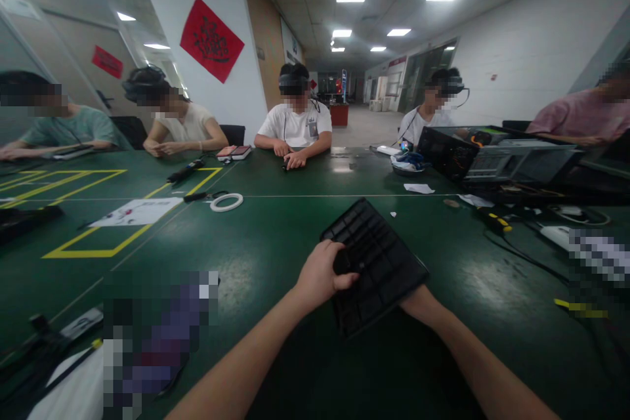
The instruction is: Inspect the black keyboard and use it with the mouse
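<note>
Holding a black gridded tray in both hands, contents unclear

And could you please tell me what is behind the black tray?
The right hand reaches behind the black tray, its fingers covered. Green tabletop shows around the tray; anything else directly behind it cannot be seen.

Bare forearms taper into a bare left hand and bare right hand.

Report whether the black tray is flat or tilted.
Tilted: the black tray slants between the left hand and the right hand, its gridded face turned toward the viewer.
</note>
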A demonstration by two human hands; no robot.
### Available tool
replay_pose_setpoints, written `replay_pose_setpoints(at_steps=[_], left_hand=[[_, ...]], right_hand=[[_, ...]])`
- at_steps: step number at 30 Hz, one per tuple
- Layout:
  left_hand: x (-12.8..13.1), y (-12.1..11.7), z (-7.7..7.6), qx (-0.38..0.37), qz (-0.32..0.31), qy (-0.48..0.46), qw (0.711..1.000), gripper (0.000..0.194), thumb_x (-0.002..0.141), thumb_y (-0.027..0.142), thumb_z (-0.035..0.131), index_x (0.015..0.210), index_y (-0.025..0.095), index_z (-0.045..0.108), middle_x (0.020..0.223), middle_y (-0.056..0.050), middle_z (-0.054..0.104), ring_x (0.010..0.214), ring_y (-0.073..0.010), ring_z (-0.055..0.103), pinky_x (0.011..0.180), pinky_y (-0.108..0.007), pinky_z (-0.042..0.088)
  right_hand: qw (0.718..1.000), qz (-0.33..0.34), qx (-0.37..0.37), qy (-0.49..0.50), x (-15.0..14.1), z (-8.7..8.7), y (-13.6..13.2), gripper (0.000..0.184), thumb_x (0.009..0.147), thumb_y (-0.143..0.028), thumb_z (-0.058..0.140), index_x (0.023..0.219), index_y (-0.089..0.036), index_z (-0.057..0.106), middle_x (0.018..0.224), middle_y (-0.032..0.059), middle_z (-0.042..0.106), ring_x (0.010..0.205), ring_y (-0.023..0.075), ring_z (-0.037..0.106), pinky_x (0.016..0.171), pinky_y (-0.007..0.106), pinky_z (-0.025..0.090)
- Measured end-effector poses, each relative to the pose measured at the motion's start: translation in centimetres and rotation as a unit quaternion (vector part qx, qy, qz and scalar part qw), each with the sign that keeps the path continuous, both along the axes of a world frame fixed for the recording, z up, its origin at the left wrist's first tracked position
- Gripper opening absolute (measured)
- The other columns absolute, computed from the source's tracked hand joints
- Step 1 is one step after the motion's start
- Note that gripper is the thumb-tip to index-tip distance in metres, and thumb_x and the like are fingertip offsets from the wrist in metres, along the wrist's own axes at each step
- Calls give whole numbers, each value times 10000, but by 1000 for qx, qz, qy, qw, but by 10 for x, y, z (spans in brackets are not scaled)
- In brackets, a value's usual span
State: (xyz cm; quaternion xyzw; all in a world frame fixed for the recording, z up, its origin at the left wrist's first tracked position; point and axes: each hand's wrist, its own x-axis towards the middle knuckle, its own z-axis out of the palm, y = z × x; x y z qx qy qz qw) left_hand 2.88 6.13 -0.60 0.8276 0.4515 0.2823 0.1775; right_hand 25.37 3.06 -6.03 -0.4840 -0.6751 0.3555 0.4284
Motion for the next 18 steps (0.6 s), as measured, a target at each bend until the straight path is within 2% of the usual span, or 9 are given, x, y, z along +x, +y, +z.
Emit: replay_pose_setpoints(at_steps=[4,6,9,12,14,16,18], left_hand=[[-45,30,27,-25,149,58,987,462,732,444,579,1074,133,588,1017,-132,614,940,-264,569,805,-342,435],[-77,48,38,-51,231,123,964,490,753,495,522,1056,119,604,1015,-154,629,925,-284,585,779,-345,436],[-126,67,48,-101,331,214,914,548,745,557,477,1001,95,625,993,-194,640,907,-336,594,718,-369,441],[-168,75,47,-144,401,273,863,566,743,590,447,890,78,640,953,-222,643,886,-360,598,667,-368,442],[-191,76,41,-149,426,297,842,563,755,590,428,830,71,634,943,-222,640,892,-359,595,661,-363,440],[-207,77,32,-146,438,307,832,537,760,576,435,804,74,621,944,-211,636,910,-354,586,675,-367,440],[-219,79,23,-136,444,287,838,491,747,553,468,780,83,607,924,-199,636,932,-363,570,700,-397,438]], right_hand=[[988,32,7,-152,4,6,5,358,701,-292,639,1054,-257,591,1178,60,517,1144,240,450,1002,472,358],[985,33,-3,-169,4,8,5,363,700,-270,636,1059,-277,585,1168,49,511,1137,238,447,995,471,359],[986,27,-21,-163,0,10,3,361,715,-266,615,1073,-289,574,1172,43,501,1128,240,448,978,478,368],[987,16,-36,-154,-3,12,2,351,719,-265,606,1067,-296,576,1180,37,493,1122,243,450,958,481,384],[988,12,-46,-149,-5,14,1,344,719,-272,606,1061,-297,578,1185,36,489,1122,246,449,949,484,391],[988,13,-53,-145,-6,16,1,339,723,-277,602,1061,-298,576,1186,38,488,1116,247,452,944,487,395],[988,14,-54,-143,-6,16,1,342,719,-272,606,1058,-299,575,1181,37,490,1114,246,453,947,487,393]])
